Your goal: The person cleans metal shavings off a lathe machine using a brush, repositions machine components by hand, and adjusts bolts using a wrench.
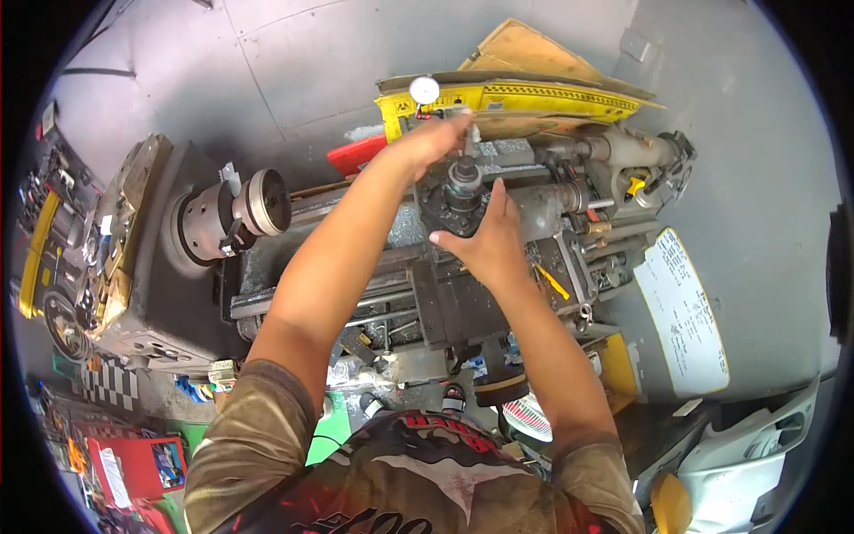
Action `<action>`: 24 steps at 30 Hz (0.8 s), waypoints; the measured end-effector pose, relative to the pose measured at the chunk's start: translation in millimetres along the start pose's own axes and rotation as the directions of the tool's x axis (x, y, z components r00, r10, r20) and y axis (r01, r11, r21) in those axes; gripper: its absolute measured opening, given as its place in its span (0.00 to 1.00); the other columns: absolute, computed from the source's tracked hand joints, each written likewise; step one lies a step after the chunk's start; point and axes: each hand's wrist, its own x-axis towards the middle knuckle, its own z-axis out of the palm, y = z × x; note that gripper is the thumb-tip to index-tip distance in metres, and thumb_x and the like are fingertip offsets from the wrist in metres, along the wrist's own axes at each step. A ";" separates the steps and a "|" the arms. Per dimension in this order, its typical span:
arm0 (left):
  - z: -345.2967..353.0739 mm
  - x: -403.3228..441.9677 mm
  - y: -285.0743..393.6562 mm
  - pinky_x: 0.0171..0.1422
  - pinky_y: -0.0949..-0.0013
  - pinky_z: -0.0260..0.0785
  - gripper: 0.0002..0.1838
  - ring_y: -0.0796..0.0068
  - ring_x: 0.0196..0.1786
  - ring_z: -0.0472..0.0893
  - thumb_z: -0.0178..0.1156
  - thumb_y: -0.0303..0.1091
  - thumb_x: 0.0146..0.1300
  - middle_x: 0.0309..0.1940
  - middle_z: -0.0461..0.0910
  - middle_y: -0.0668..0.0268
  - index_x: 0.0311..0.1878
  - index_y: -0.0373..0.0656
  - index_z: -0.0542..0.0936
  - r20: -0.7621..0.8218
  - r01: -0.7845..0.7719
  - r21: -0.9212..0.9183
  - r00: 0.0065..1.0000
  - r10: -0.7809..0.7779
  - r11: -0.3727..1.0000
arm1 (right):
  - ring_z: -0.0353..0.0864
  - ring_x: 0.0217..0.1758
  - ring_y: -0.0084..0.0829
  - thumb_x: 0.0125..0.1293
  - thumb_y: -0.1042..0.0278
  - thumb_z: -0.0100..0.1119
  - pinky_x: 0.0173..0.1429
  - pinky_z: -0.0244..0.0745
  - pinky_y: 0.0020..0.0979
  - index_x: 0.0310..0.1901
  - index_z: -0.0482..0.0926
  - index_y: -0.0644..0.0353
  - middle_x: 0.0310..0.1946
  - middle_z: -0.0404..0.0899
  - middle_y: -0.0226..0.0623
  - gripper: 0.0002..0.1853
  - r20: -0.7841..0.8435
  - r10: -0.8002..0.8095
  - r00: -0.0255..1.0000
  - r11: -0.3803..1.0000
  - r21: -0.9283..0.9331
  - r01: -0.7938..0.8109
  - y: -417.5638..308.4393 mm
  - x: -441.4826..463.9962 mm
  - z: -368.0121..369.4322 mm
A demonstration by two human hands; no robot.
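A dark metal tool post (463,191) stands on the lathe's carriage, with a round stepped top. My left hand (434,144) reaches to its far side, its fingers closed around what looks like the tool post's handle (472,135); the fingers partly hide it. From the near right, my right hand (489,238) grips the tool post's block, thumb along the near side and fingers up the right side. A dial gauge (424,90) with a white face stands just beyond my left hand.
The lathe chuck (206,222) holds a round metal workpiece (263,203) at left. The tailstock (623,153) is at right. A yellow tool (553,282) lies right of the carriage. Behind stand a yellow strip (534,96) and cardboard (529,49). A written sheet (683,311) hangs right.
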 end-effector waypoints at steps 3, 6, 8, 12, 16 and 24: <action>-6.6 -9.9 9.9 0.75 0.61 0.64 0.38 0.60 0.67 0.79 0.45 0.61 0.79 0.64 0.80 0.51 0.65 0.31 0.78 0.052 -0.085 0.164 0.996 0.077 0.983 | 0.70 0.73 0.52 0.51 0.52 0.81 0.75 0.66 0.43 0.77 0.59 0.69 0.73 0.68 0.57 0.57 0.082 0.065 0.995 0.997 -0.047 -0.061 -8.2 16.8 6.4; -21.1 -29.2 -3.4 0.76 0.63 0.64 0.38 0.62 0.68 0.78 0.45 0.61 0.79 0.64 0.81 0.52 0.66 0.30 0.78 0.002 -0.122 0.172 0.992 0.123 0.977 | 0.70 0.74 0.51 0.50 0.58 0.81 0.75 0.66 0.43 0.77 0.59 0.66 0.72 0.69 0.56 0.55 0.183 -0.180 0.966 0.981 0.110 0.161 12.7 26.9 -12.1; -32.3 -47.2 -17.6 0.76 0.63 0.63 0.38 0.62 0.69 0.78 0.44 0.60 0.80 0.64 0.80 0.52 0.66 0.29 0.77 -0.034 -0.106 0.164 0.993 0.113 0.981 | 0.70 0.74 0.50 0.50 0.59 0.80 0.75 0.66 0.42 0.77 0.60 0.65 0.72 0.69 0.55 0.55 0.215 -0.270 0.939 0.957 0.168 0.237 23.1 35.2 -20.6; -58.5 -85.0 -59.8 0.77 0.63 0.62 0.37 0.61 0.69 0.78 0.44 0.58 0.81 0.65 0.80 0.52 0.67 0.28 0.76 -0.091 -0.085 0.160 0.991 0.100 0.984 | 0.71 0.73 0.46 0.50 0.64 0.80 0.75 0.65 0.41 0.78 0.59 0.61 0.72 0.71 0.50 0.54 0.347 -0.325 0.880 0.936 0.253 0.245 33.8 54.0 -27.7; -60.2 -121.6 -88.5 0.75 0.65 0.63 0.32 0.64 0.68 0.77 0.49 0.52 0.81 0.65 0.80 0.52 0.68 0.29 0.77 -0.117 -0.162 0.129 0.977 0.177 0.978 | 0.71 0.73 0.43 0.50 0.65 0.79 0.76 0.64 0.39 0.78 0.59 0.61 0.72 0.71 0.47 0.54 0.447 -0.333 0.831 0.932 0.289 0.218 51.2 76.1 -28.6; -58.9 -147.5 -113.5 0.74 0.64 0.64 0.30 0.65 0.66 0.77 0.65 0.39 0.72 0.66 0.78 0.55 0.72 0.34 0.73 -0.054 -0.268 0.184 0.958 0.282 0.946 | 0.63 0.80 0.44 0.53 0.64 0.77 0.82 0.56 0.38 0.81 0.54 0.58 0.79 0.62 0.46 0.56 0.536 -0.303 0.788 0.950 0.107 0.293 38.1 74.9 -43.0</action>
